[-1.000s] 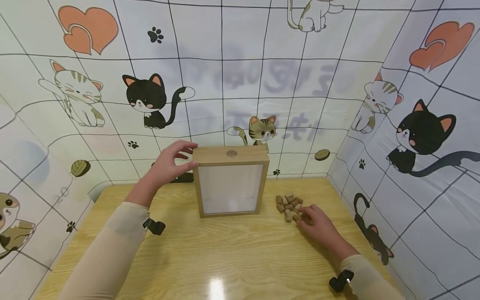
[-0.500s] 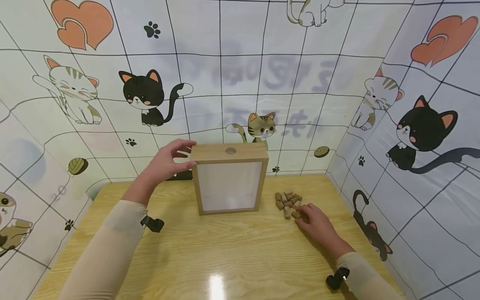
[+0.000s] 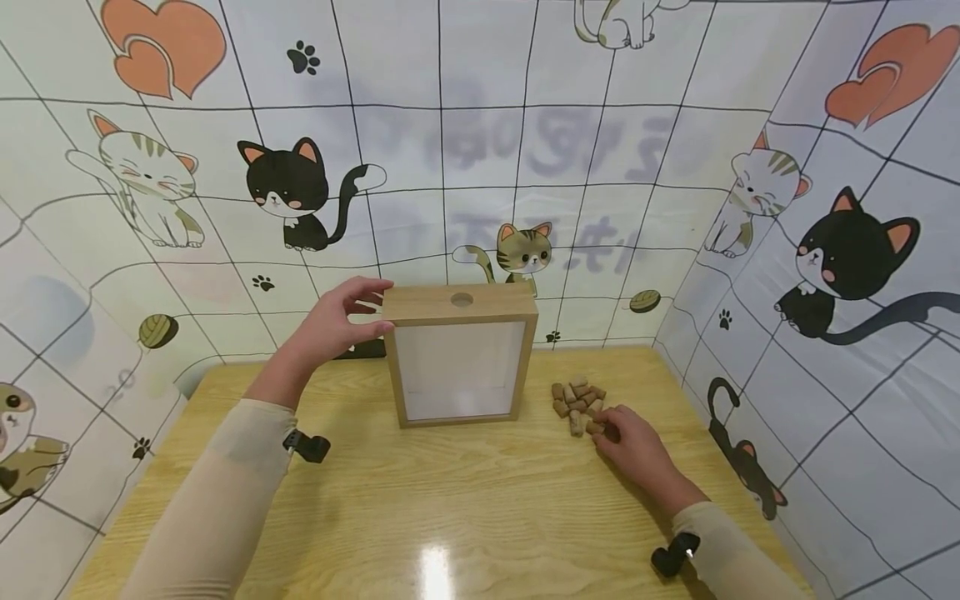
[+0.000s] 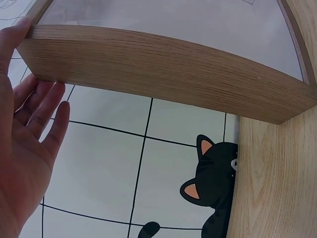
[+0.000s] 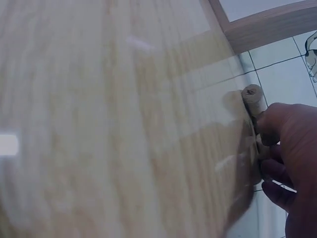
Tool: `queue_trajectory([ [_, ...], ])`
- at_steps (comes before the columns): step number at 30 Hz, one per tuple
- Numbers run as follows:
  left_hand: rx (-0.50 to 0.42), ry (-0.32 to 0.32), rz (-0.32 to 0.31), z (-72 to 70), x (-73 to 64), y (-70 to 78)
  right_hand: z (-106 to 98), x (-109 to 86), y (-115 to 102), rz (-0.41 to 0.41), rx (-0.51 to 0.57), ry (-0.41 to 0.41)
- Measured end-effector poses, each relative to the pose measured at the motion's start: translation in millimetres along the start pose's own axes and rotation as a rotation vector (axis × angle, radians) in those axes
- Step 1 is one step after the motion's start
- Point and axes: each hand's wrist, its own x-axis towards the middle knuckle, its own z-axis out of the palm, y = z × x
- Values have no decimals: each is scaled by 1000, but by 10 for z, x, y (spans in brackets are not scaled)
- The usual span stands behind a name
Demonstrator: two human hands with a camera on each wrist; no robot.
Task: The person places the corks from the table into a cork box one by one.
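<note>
A framed wooden box [image 3: 461, 367] with a clear front panel and a round hole in its top stands upright on the table. My left hand [image 3: 339, 323] holds its upper left corner, thumb at the front edge and fingers toward the back. In the left wrist view the fingers [image 4: 47, 106] lie against the box's wooden side [image 4: 148, 64]. Right of the box lies a small pile of corks [image 3: 577, 398]. At its near edge my right hand [image 3: 637, 446] pinches a cork [image 3: 594, 427], partly hidden by the fingertips. Another cork [image 5: 252, 94] shows beside the thumb in the right wrist view.
The wood-grain table [image 3: 450, 500] reaches back to a wall covering [image 3: 420, 167] printed with cats and grid lines. A similar covering [image 3: 847, 400] rises along the right side. Cameras are strapped to the left wrist [image 3: 309, 447] and right wrist [image 3: 675, 554].
My right fingers have closed in on the near cork of the pile. The left hand keeps its place on the box. The whole head view has shifted slightly.
</note>
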Motion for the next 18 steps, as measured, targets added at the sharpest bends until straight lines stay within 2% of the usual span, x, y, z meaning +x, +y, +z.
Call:
queue_trajectory([
  [3, -17, -2, -15, 4, -1, -7, -57, 13, -31, 8, 32, 16],
  [11, 3, 21, -61, -1, -23, -6, -294, 166, -150, -44, 109, 68],
  [18, -6, 23, -59, 11, 6, -42, -401, 296, -184, 6, 255, 87],
])
